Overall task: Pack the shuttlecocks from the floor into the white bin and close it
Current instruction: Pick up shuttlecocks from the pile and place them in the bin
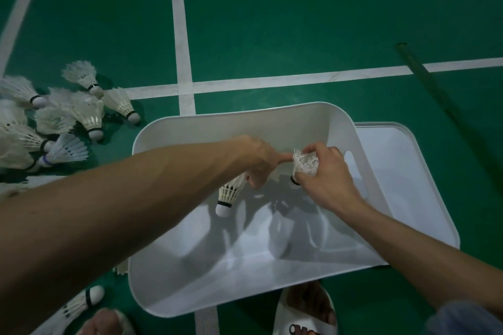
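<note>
Two hands gripping shuttlecocks inside the white bin [245, 122]

The right hand [326, 179] curls tightly round a frayed shuttlecock [306, 163]. The left hand [258, 160] pinches the feathers of a second shuttlecock [230, 194], cork down, above the bin's bottom. The lid [402, 171] lies flat just beside the bin's right wall. A pile of shuttlecocks [62, 119] lies to the left on the green court floor [272, 22], which is crossed by white lines [179, 35]. A dark pole [441, 100] lies to the right.
</note>
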A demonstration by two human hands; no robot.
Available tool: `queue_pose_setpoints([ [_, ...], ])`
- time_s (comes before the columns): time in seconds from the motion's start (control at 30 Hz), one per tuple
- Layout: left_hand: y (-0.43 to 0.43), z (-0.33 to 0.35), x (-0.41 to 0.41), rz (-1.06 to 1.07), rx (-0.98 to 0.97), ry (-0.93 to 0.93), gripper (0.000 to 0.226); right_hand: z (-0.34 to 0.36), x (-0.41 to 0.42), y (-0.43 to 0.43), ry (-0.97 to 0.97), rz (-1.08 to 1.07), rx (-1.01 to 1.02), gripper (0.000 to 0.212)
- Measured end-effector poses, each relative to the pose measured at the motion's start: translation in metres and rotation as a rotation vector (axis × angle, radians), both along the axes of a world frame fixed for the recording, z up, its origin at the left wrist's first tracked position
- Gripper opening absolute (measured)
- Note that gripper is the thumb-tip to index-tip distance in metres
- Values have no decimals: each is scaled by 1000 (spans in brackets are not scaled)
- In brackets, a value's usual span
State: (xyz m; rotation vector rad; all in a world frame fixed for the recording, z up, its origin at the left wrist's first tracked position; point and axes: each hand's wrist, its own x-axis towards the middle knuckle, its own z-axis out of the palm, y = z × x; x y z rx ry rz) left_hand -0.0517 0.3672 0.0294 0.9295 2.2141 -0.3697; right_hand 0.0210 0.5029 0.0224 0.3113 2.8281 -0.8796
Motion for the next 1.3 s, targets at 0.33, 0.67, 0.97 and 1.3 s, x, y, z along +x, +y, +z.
queue_pose_setpoints([
  [0.33, -9, -5, 0, 53, 45, -37, 97, -1, 0, 7, 98, 60, -38, 45],
  [0.67, -22, 0, -1, 64, 85, -64, 94, -6, -5, 3, 71, 11, 47, 26],
  [0.97, -28, 8, 7, 37, 97, -62, 105, -28, -30, -16, -100, -249, -156, 23],
  [1.3, -47, 49, -1, 240, 210, -217, 94, -39, -31, -3, -343, -369, -582, 30],
])
